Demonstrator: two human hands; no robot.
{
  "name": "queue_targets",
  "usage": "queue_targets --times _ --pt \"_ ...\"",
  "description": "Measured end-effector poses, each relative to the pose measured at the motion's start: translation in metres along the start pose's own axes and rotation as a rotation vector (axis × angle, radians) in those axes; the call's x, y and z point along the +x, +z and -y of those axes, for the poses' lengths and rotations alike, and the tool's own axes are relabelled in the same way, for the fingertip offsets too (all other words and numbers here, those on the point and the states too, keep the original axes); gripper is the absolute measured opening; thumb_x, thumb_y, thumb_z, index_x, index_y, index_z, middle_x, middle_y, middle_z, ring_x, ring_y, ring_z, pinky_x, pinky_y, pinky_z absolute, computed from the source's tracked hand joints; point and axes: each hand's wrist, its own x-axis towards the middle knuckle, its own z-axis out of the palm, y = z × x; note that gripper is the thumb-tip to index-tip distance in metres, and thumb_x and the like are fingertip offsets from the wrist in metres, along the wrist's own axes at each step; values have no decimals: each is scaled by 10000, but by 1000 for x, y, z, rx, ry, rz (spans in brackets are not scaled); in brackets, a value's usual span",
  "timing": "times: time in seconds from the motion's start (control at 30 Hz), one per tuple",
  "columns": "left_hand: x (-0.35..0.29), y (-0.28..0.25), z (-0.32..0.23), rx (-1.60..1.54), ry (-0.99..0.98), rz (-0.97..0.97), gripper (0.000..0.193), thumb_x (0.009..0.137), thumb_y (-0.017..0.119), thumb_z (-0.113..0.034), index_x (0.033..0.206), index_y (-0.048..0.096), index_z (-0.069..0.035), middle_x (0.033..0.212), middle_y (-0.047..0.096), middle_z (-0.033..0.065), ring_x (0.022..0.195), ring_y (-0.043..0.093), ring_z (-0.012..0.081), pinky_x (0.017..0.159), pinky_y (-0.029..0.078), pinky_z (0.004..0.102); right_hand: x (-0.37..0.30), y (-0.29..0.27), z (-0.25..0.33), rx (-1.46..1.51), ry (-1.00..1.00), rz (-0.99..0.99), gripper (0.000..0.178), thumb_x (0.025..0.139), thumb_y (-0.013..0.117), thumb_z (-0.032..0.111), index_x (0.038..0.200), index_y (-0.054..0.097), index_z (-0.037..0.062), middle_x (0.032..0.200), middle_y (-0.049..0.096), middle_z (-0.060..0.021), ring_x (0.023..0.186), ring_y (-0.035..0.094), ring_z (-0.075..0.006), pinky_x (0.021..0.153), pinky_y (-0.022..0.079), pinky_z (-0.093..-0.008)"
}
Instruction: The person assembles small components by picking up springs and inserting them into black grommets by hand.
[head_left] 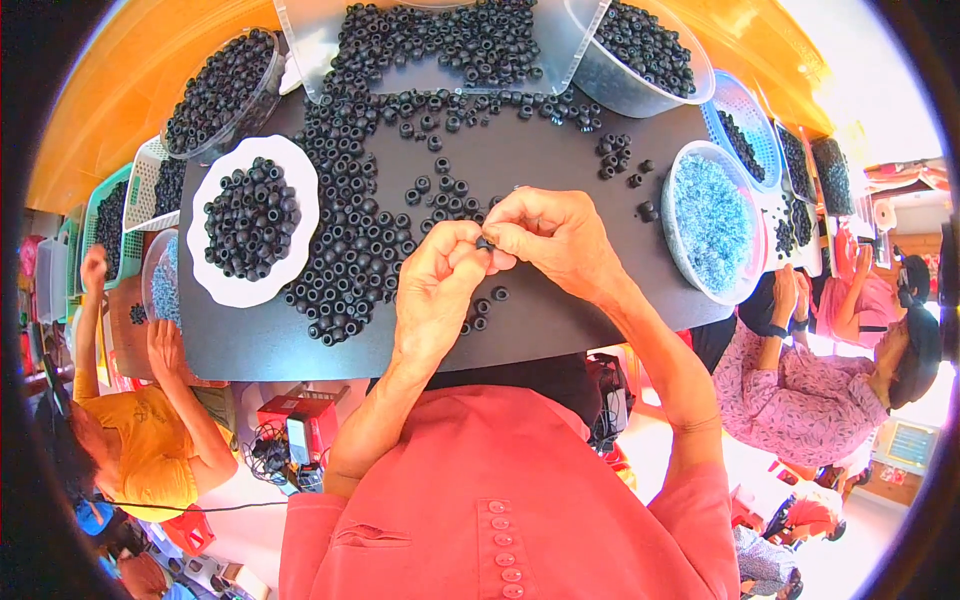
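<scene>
Above the near part of the dark table, my two hands meet at their fingertips. Between them is a small black ring-like piece, mostly covered by the fingers. My left hand is closed with thumb and fingers around it. From the right, my right hand pinches at the same piece; whether it also grips something smaller is hidden. Loose black hollow pieces of the same kind lie in a thick spread left of my hands. A few more black pieces sit just below the fingers.
A white scalloped plate heaped with black pieces stands at left. At right is a bowl of tiny clear-bluish pieces. A tipped clear bin spills black pieces at the far side, between two filled tubs. Other people sit at both sides.
</scene>
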Motion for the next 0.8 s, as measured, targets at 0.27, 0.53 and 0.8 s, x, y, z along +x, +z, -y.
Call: queue_targets --times 0.27,0.53,0.8 --pt "1 -1 0 -12 -37 9 173 908 479 -59 1047 560 6 886 647 67 819 598 121 803 459 255 0 1 -6 17 0 1 83 870 604 61 888 624 -17 694 627 -34 631 600 -82 577 494 -223" --pt "4 -5 3 -192 -63 50 160 910 487 -52 1040 558 8 896 640 83 858 604 157 820 470 292 1 0 -7 138 -73 -42 79 882 573 37 874 593 -38 719 616 -42 643 593 -97 588 487 -243" --pt "6 -17 8 -417 -130 127 210 895 517 -88 1074 558 13 945 623 86 910 595 193 867 453 331 12 -5 -13 -228 -61 -62 85 885 597 59 948 598 3 803 613 -17 762 600 -129 717 494 -270"
